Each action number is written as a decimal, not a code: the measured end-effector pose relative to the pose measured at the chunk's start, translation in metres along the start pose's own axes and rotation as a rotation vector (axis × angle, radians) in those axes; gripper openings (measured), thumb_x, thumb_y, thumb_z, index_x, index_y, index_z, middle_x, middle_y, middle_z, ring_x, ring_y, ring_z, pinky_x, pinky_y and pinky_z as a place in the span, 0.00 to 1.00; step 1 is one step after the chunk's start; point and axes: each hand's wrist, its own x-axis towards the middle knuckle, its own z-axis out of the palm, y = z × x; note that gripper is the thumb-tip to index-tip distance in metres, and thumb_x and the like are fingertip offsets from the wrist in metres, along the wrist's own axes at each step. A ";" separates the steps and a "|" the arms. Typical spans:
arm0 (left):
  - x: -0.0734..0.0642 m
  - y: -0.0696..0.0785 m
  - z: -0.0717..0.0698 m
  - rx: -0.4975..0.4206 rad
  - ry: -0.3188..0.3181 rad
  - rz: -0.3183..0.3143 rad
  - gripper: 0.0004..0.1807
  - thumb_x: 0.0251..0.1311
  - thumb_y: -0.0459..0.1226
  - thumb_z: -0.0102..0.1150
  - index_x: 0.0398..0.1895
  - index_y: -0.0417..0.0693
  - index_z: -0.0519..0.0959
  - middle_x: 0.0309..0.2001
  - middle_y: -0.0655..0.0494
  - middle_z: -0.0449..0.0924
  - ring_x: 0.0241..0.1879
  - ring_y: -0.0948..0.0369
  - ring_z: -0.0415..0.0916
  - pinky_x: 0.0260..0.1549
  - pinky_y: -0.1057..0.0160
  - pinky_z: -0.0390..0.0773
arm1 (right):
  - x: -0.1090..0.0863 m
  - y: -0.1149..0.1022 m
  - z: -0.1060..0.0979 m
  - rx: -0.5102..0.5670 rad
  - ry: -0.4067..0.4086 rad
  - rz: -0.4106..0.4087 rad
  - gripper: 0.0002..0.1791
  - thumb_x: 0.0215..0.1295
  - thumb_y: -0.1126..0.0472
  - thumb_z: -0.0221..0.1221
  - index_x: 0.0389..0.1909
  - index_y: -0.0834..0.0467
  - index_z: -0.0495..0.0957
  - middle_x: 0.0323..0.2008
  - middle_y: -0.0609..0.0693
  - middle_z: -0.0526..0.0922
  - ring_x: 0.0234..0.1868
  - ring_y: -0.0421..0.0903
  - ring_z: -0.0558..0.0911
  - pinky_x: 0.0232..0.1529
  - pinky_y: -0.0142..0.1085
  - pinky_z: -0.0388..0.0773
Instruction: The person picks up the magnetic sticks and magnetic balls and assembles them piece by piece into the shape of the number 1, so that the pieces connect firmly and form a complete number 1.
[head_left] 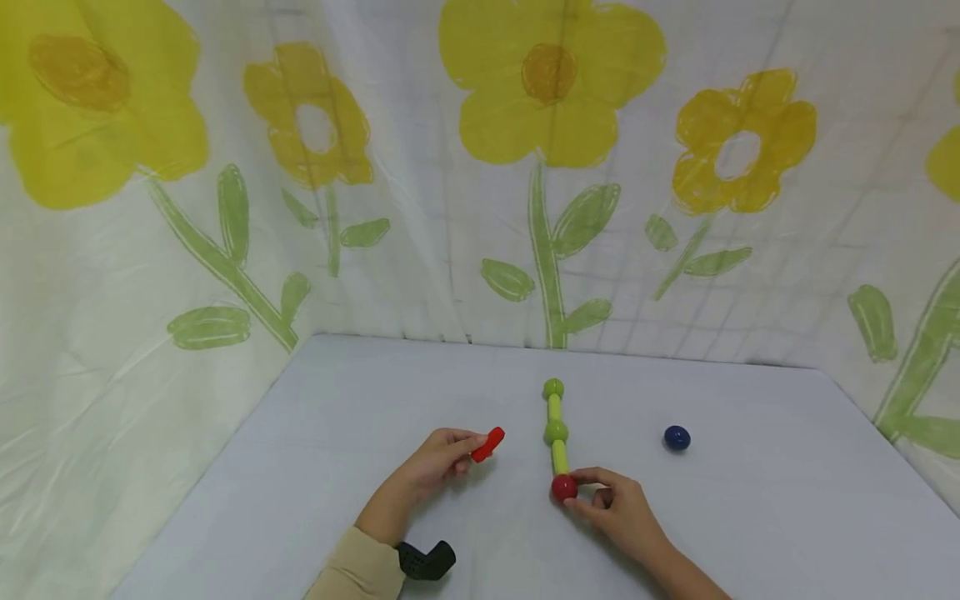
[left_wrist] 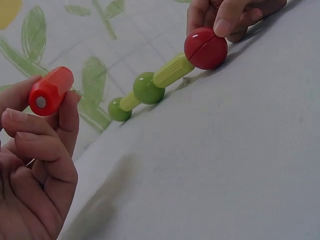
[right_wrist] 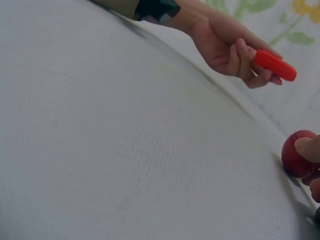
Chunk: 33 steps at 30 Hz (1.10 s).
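My left hand (head_left: 438, 460) pinches a short red magnetic rod (head_left: 488, 445) above the table; a silvery round tip shows on its end in the left wrist view. My right hand (head_left: 618, 510) holds a red ball (head_left: 564, 487) between thumb and fingers. That ball sits at the near end of a chain on the table. From it a yellow-green rod (head_left: 560, 457) leads to a green ball (head_left: 556, 432), then a second yellow-green rod (head_left: 554, 407) joins a far green ball (head_left: 553, 387). The red rod is apart from the chain, to its left.
A dark blue ball (head_left: 677, 438) lies on the white-covered table (head_left: 750, 517), right of the chain. A black device (head_left: 427, 561) is at the left wrist by the beige sleeve. Behind the table hangs a curtain (head_left: 405, 292) with yellow flowers.
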 end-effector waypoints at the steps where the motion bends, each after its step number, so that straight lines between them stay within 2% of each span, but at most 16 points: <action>1: 0.000 0.000 0.000 -0.021 -0.021 -0.003 0.21 0.61 0.43 0.57 0.47 0.32 0.77 0.24 0.61 0.75 0.17 0.68 0.60 0.20 0.71 0.60 | 0.001 0.000 -0.001 0.004 0.000 0.002 0.21 0.51 0.55 0.68 0.46 0.59 0.79 0.41 0.55 0.81 0.13 0.33 0.66 0.14 0.26 0.64; 8: -0.001 0.000 0.003 -0.112 -0.139 -0.028 0.20 0.63 0.41 0.54 0.49 0.31 0.75 0.27 0.62 0.77 0.18 0.70 0.61 0.22 0.72 0.62 | 0.009 0.002 -0.003 0.001 0.001 0.008 0.22 0.51 0.55 0.68 0.46 0.60 0.78 0.39 0.54 0.81 0.13 0.33 0.65 0.14 0.26 0.62; 12: -0.001 0.001 0.007 -0.122 -0.175 -0.023 0.18 0.64 0.40 0.54 0.48 0.33 0.76 0.28 0.62 0.78 0.19 0.70 0.61 0.23 0.72 0.62 | 0.016 0.005 -0.003 -0.002 0.002 0.004 0.22 0.50 0.55 0.68 0.45 0.60 0.79 0.31 0.51 0.80 0.12 0.33 0.64 0.13 0.26 0.60; 15: -0.001 0.002 0.011 -0.126 -0.201 -0.018 0.20 0.64 0.40 0.53 0.50 0.30 0.74 0.28 0.61 0.78 0.19 0.69 0.60 0.22 0.72 0.61 | 0.021 0.006 -0.003 0.000 0.001 0.007 0.22 0.50 0.55 0.69 0.45 0.59 0.79 0.23 0.49 0.76 0.12 0.33 0.64 0.13 0.26 0.59; 19: 0.000 0.002 0.016 -0.128 -0.212 -0.028 0.21 0.63 0.40 0.54 0.49 0.28 0.73 0.28 0.61 0.77 0.19 0.69 0.59 0.22 0.72 0.61 | 0.027 0.007 -0.003 0.001 -0.002 0.027 0.23 0.49 0.54 0.69 0.46 0.59 0.79 0.22 0.48 0.74 0.12 0.34 0.64 0.14 0.26 0.59; 25: 0.001 0.000 0.026 -0.090 -0.176 -0.077 0.17 0.61 0.40 0.58 0.45 0.35 0.78 0.24 0.61 0.75 0.17 0.68 0.59 0.21 0.71 0.61 | 0.031 0.008 -0.004 0.009 -0.022 0.047 0.23 0.50 0.54 0.69 0.46 0.59 0.79 0.17 0.46 0.70 0.12 0.35 0.64 0.14 0.26 0.59; 29: -0.001 -0.001 0.035 -0.056 -0.165 -0.102 0.17 0.59 0.40 0.59 0.44 0.36 0.79 0.22 0.62 0.73 0.16 0.69 0.58 0.18 0.72 0.59 | 0.031 0.008 -0.004 0.008 -0.041 0.046 0.22 0.51 0.55 0.68 0.46 0.59 0.78 0.14 0.46 0.68 0.12 0.36 0.64 0.14 0.26 0.59; 33: -0.002 -0.001 0.044 -0.049 -0.176 -0.107 0.16 0.59 0.39 0.59 0.43 0.34 0.79 0.22 0.62 0.75 0.14 0.69 0.55 0.16 0.73 0.56 | 0.030 0.009 -0.005 -0.001 -0.053 0.037 0.22 0.52 0.54 0.67 0.47 0.60 0.78 0.15 0.46 0.70 0.12 0.36 0.64 0.14 0.26 0.60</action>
